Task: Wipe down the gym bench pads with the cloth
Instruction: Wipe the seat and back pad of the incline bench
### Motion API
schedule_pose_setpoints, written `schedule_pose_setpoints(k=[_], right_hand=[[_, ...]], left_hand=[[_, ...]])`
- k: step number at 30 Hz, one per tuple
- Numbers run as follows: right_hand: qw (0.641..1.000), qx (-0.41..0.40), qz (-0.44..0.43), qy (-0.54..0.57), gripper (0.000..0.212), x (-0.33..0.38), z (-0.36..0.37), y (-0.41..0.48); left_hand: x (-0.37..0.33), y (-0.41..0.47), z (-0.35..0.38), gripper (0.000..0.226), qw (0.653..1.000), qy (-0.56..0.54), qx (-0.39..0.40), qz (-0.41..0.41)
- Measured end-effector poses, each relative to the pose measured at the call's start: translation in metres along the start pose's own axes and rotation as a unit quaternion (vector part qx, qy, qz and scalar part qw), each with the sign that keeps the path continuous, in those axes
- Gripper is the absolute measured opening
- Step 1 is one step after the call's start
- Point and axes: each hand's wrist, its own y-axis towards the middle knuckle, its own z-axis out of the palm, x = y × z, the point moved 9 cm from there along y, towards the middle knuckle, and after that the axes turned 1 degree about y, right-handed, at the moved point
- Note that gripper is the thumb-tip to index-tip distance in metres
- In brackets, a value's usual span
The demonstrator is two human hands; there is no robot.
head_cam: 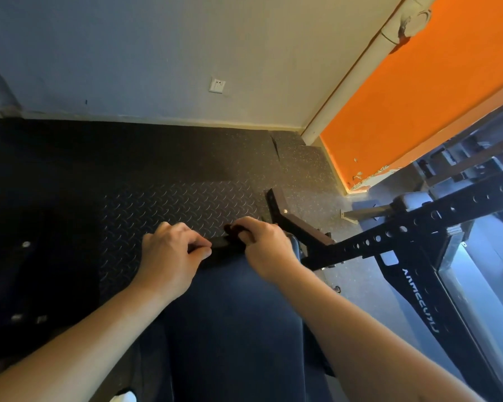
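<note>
I see both hands at the far end of the pad (pixel 230 314). Left hand (pixel 172 253) pinches the dark cloth (pixel 224 243) lying there; right hand (pixel 267 248) has its fingers (pixel 249 236) curled round what looks like the bunched end.

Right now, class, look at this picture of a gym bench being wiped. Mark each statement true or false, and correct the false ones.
1. The left hand and the right hand both grip the cloth. True.
2. The cloth is white. False: it is dark, nearly black.
3. The cloth is at the far end of the pad. True.
4. The wall on the right is green. False: the right wall is orange.
5. A socket sits on the pale wall ahead. True.
</note>
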Motion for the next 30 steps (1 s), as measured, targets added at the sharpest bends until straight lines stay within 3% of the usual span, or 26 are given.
schedule_pose_setpoints(k=[4, 7, 11, 21, 30], right_hand=[[0.994, -0.045, 0.071, -0.070, 0.037, -0.050, -0.044, 0.002], [0.988, -0.082, 0.132, -0.006, 0.037, -0.077, -0.055, -0.003], [0.991, -0.089, 0.093, 0.022, 0.032, -0.054, -0.035, -0.005], [0.999, 0.030, -0.038, -0.021, 0.028, 0.022, 0.015, 0.004], [0.995, -0.046, 0.086, 0.003, 0.023, -0.031, -0.031, 0.006]], left_hand=[[-0.001, 0.001, 0.001, 0.008, 1.000, -0.005, 0.005, -0.002], [-0.003, 0.000, 0.003, 0.007, 1.000, -0.012, 0.002, 0.003], [0.000, 0.000, 0.003, 0.006, 1.000, -0.028, 0.000, 0.007], [-0.001, -0.003, 0.001, 0.008, 1.000, -0.007, -0.012, -0.005], [0.036, -0.015, -0.026, 0.008, 0.996, -0.076, -0.020, -0.036]])
